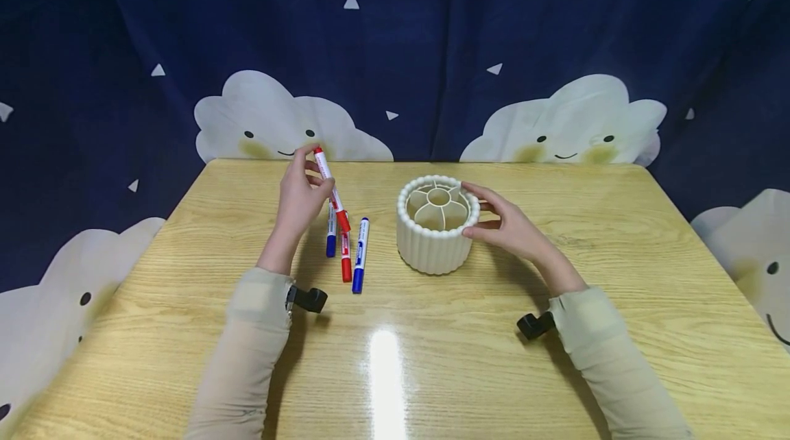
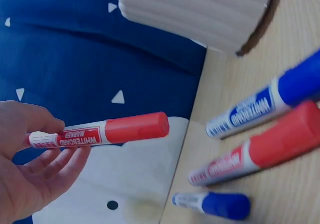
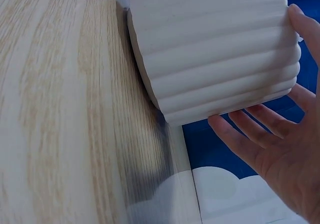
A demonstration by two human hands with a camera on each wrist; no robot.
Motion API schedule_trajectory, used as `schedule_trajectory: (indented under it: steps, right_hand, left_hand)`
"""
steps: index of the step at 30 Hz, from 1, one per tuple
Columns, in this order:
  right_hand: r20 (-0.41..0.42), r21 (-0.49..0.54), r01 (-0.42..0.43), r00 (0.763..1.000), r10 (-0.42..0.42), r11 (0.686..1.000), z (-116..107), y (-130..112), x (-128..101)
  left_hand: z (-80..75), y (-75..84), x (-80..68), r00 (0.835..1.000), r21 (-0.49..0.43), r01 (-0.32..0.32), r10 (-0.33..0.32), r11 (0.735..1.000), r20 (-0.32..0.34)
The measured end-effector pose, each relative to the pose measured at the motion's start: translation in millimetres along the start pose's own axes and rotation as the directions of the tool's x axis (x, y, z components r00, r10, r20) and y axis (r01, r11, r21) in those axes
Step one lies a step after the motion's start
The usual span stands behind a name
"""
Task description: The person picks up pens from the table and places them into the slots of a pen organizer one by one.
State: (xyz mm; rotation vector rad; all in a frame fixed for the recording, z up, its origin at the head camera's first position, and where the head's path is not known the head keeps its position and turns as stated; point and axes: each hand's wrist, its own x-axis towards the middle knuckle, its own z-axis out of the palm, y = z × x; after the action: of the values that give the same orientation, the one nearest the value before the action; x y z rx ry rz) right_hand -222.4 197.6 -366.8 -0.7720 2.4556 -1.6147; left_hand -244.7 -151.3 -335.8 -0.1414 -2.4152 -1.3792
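My left hand (image 1: 301, 194) pinches a red whiteboard marker (image 2: 100, 135) between thumb and fingers, above the table with its red cap tilted down. Below it lie a red marker (image 1: 346, 258) and two blue markers, one to the right (image 1: 361, 255) and a partly covered one (image 1: 331, 238) to the left. A cream, ribbed round pen holder (image 1: 432, 248) stands upright to their right, its inside split into petal-like compartments around a central ring. The right hand (image 1: 506, 221) holds its right side, thumb near the rim and fingers along the far side (image 3: 235, 139).
The wooden table (image 1: 469, 371) reaches back to a dark blue curtain (image 1: 401, 29) printed with white clouds and triangles. Small black wrist cameras (image 1: 308, 299) stick out from both sleeves. A bright light reflection (image 1: 386, 378) shows on the front of the table.
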Motion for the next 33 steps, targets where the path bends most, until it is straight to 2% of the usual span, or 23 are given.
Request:
schedule_trajectory:
  steps: [10,18,26,33]
  right_hand:
    - [0.0,0.005,0.001,1.0,-0.001,1.0,-1,5,1]
    - [-0.006,0.001,0.016,1.0,-0.016,1.0,-1,5,1]
    - [0.0,0.014,0.016,1.0,-0.016,1.0,0,5,1]
    - [-0.009,0.007,0.025,1.0,-0.025,1.0,0,5,1]
  left_hand:
    - [4.8,21.2,3.7,0.998,-0.1,-0.014,0.008,0.995,-0.063]
    - [13.3,38.1,6.3,0.99,-0.172,-0.1,0.08,0.98,-0.12]
    - [26.3,46.9,2.9,0.979,-0.323,-0.15,0.095,0.935,-0.181]
    - [37.0,58.9,4.9,0.951,-0.345,-0.269,0.191,0.899,-0.245]
